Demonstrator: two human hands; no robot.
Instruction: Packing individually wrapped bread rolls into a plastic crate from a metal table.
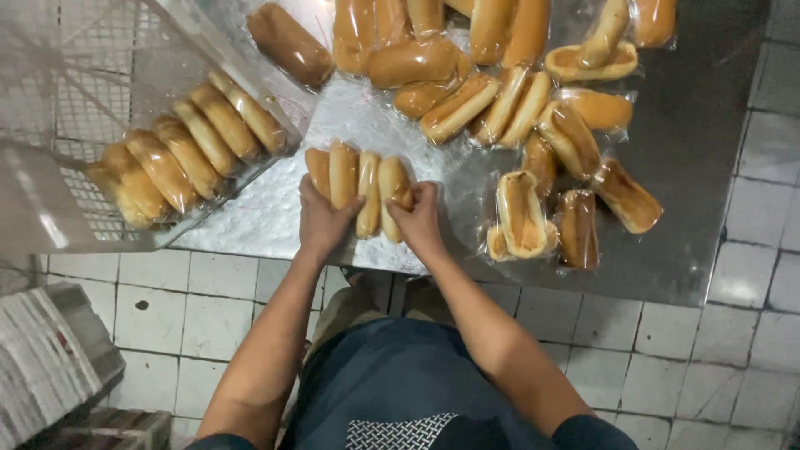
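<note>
Several long golden bread rolls in clear wrappers [357, 177] stand side by side at the near edge of a steel table [700, 150]. My left hand [321, 221] grips the left end of this row and my right hand [417, 218] grips its right end, pressing the rolls together between them. Both hands are closed around the outer rolls.
A clear plastic crate [75, 108] at the left, tilted toward me, holds a row of wrapped rolls [187, 150]. A loose heap of wrapped rolls [500, 92] covers the table's far and right side. White tiled floor lies below, with a grey crate [50, 358] at the lower left.
</note>
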